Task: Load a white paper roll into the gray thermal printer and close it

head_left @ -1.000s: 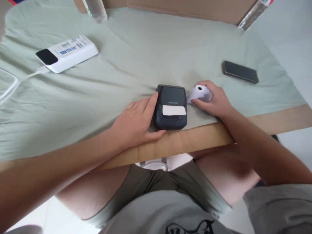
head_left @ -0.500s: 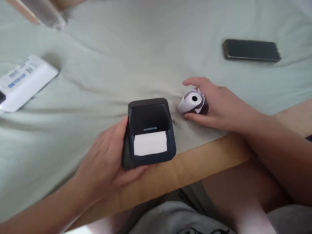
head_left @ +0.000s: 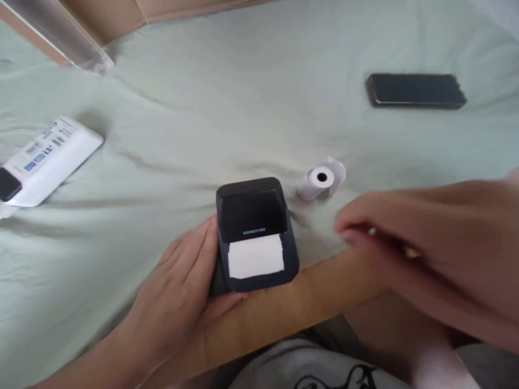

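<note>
My left hand (head_left: 182, 270) is closed around the left side and bottom of a black label printer (head_left: 251, 208), its thumb along the lower edge. A strip of white paper (head_left: 256, 256) sticks out of the printer's front. To the right of the printer, a white paper roll (head_left: 310, 189) stands on the cloth with its loose end uncurled; no hand touches it. My right hand (head_left: 425, 237) is apart from the roll, nearer to me, and blurred. Its fingertips and thumb are pressed together; small glints show between them, and I cannot make out what, if anything, is held.
A pale green cloth (head_left: 194, 124) covers the surface, with a wooden edge (head_left: 300, 297) near me. A black phone-like slab (head_left: 417, 91) lies at the right. At the left are a white labelled pack (head_left: 65, 162) and a clear plastic-wrapped item (head_left: 77, 38) near cardboard (head_left: 121, 19).
My right hand has let go of the paper roll and drawn back toward me to the right, its fingers closing together. The roll stays standing. My left hand keeps hold of the printer.
</note>
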### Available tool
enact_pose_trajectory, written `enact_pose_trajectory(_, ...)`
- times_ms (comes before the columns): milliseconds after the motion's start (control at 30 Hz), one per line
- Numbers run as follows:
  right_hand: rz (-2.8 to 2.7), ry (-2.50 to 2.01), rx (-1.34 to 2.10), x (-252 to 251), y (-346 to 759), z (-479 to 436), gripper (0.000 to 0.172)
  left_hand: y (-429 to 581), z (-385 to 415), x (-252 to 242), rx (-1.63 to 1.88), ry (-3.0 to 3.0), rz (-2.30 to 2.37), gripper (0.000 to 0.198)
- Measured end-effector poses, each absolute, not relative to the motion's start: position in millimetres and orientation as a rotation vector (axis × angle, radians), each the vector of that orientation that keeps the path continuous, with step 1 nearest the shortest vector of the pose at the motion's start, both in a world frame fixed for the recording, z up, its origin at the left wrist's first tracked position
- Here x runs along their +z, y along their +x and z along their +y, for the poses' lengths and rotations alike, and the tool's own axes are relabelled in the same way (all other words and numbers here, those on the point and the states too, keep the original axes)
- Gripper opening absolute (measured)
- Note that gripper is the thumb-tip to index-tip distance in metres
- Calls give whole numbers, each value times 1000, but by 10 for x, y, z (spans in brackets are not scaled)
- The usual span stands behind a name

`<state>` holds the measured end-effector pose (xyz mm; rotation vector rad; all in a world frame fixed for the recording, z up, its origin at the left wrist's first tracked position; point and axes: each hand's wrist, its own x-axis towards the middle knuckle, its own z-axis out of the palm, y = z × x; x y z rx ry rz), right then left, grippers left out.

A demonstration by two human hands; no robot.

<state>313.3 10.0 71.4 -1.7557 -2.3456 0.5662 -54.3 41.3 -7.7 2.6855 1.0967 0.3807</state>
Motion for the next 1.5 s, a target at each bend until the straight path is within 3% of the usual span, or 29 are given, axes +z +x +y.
enact_pose_trajectory(133,-2532,-1727,824,544,2731,303,16,-527,385,-137,418,2674,1075,99)
enact_pose_trajectory(500,-2649,-1930,617,517,2587,382,15,-527,370,19,349,2722,948,86)
enact_pose_trajectory(667,-2570,-1924,425,608,2564,409,25,-480,364,-42,378,2777,984,96)
enact_pose_trajectory(1000,-2631,-2053,690,639,2432,476,18,-414,350,-46,456,2654,1053,109)
enact_pose_trajectory(1233,-2479,-1897,556,433,2569,367,24,-334,270,10,419,2660,1117,97)
enact_pose_trajectory(1500,-2510,-1751,957,224,2723,480,11,-386,314,13,385,2650,1126,98)
